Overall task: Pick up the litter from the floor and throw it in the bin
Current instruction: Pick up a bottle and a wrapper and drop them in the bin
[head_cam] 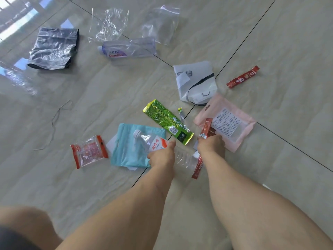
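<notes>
The left hand [162, 154] has its fingers wrapped around a clear bottle [158, 145] over the blue pouch [126, 150]. The right hand [210, 143] has its fingers pinched on a red sachet [207, 129] beside the pink pouch [232, 123]. This looks like the picking-up step. Lots of litter lies on the floor [108, 91]. No bin shows, so next comes lifting and finding it.

A single head-worn wide-angle view looks forward and steeply down along both forearms at the tiled floor [270, 51] (tile lines run slanted), close over the near litter, farther pieces toward the top edge
</notes>
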